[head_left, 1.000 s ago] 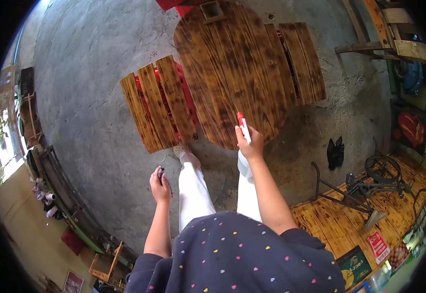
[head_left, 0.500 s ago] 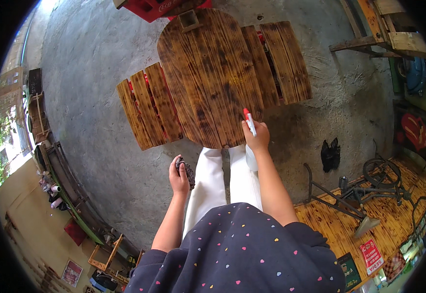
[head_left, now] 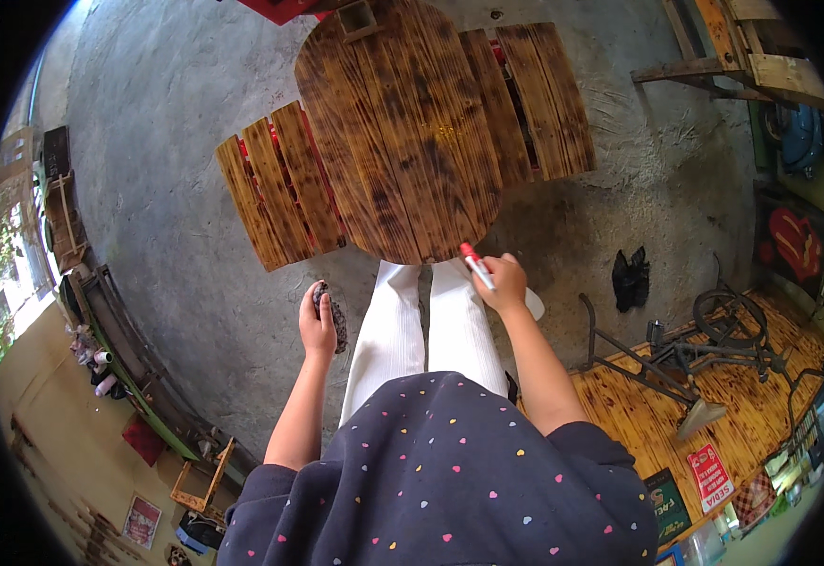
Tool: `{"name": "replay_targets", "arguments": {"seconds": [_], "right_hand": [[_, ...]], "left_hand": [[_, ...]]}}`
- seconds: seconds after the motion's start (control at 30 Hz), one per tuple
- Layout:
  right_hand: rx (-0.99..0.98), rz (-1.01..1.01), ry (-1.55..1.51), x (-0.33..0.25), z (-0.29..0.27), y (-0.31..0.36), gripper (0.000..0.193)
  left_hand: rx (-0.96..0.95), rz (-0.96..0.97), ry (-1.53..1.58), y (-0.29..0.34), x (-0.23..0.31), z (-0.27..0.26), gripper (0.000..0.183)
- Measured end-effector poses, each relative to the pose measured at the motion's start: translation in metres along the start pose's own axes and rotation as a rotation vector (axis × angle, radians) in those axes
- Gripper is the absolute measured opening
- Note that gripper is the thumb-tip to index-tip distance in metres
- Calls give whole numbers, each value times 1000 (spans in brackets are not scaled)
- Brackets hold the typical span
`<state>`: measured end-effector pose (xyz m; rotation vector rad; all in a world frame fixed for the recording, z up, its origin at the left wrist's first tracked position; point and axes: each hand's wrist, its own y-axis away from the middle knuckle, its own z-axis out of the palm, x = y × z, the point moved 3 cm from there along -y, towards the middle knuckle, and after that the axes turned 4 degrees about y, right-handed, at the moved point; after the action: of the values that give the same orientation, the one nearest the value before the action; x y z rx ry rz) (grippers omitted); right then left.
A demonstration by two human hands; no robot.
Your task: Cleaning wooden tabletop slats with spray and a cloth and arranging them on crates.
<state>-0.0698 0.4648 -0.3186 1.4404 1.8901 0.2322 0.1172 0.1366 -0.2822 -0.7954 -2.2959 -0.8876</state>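
My right hand is closed around a spray bottle with a red and white spray head. The nozzle points toward the near right edge of a round-ended wooden table, while the bottle's pale bottom shows past my wrist. Most of its body is hidden by the hand. Down at my left side, my left hand grips a bunched dark patterned cloth, apart from the table. A small wet-looking shiny patch shows on the right half of the tabletop.
A slatted wooden stool stands left of the table, another to its right. A small square wooden holder sits at the table's far end. A black bag-like thing lies on the concrete floor, near a dark bicycle frame.
My right hand has drawn the spray bottle back from over the table's near edge. The left hand with the cloth has moved left, away from my leg. The table sits slightly higher in view.
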Motion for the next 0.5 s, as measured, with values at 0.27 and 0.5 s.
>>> {"name": "replay_targets", "arguments": {"seconds": [0.27, 0.5], "right_hand": [[35, 287, 54, 43, -4, 26, 27], [-236, 10, 165, 3, 29, 19, 30]], "left_hand": [[-75, -4, 59, -10, 8, 16, 37], [-111, -72, 128, -11, 9, 23, 36]]}}
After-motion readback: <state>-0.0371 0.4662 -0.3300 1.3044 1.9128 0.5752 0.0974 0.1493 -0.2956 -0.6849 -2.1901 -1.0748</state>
